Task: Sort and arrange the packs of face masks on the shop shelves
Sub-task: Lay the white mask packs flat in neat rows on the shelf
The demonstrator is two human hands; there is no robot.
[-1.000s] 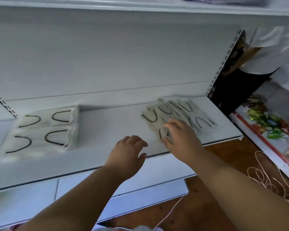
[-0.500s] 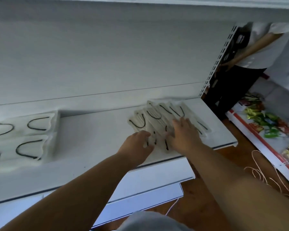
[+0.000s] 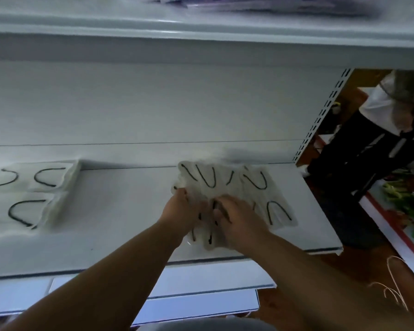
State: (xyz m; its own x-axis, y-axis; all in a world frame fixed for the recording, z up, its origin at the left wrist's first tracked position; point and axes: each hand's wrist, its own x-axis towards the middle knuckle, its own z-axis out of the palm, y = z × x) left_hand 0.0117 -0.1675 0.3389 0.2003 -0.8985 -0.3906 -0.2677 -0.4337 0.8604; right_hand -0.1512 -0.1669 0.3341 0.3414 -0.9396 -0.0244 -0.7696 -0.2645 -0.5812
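The left hand [image 3: 181,206] has come across to join the right hand [image 3: 239,220] on the fanned mask packs [image 3: 232,185]. Both hands' fingers press curled into the packs on the shelf [image 3: 129,199]; a neat stack [image 3: 29,194] lies well apart, leftward.

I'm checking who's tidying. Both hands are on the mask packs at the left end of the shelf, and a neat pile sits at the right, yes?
Not quite. The head view shows the left hand and right hand on the messy mask packs at the right end of the shelf; the neat pile sits at the left.
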